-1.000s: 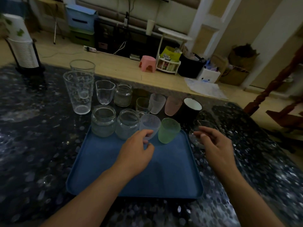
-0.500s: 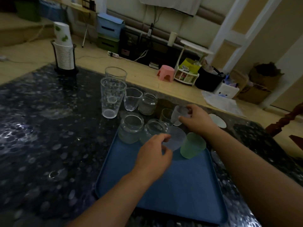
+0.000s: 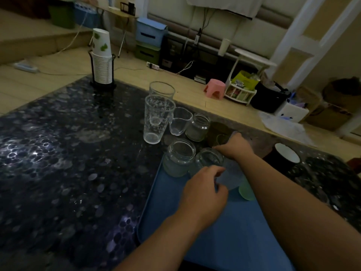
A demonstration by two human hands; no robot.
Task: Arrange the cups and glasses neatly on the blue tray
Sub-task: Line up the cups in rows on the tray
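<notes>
The blue tray (image 3: 234,241) lies on the dark table in front of me. Two glass jars (image 3: 179,159) (image 3: 209,158) stand at its far left corner. To their right are a pale frosted cup (image 3: 232,176) and a green cup (image 3: 247,191). My left hand (image 3: 205,190) has its fingers closed on the pale frosted cup's near side. My right hand (image 3: 234,147) reaches across to just behind the tray, closed around another frosted cup (image 3: 235,133); only that cup's rim shows. A small glass (image 3: 221,138) stands beside it.
Behind the tray stand two tall glasses (image 3: 159,122) (image 3: 162,90), a small tumbler (image 3: 180,122) and a third jar (image 3: 198,127). A black mug (image 3: 285,155) sits to the right. A paper-cup stack (image 3: 101,59) stands at the far table edge.
My right hand came from the tray's right side, took a frosted cup behind the tray and has now lowered toward the jars. The left hand stays on the pale cup. The view shifted left.
</notes>
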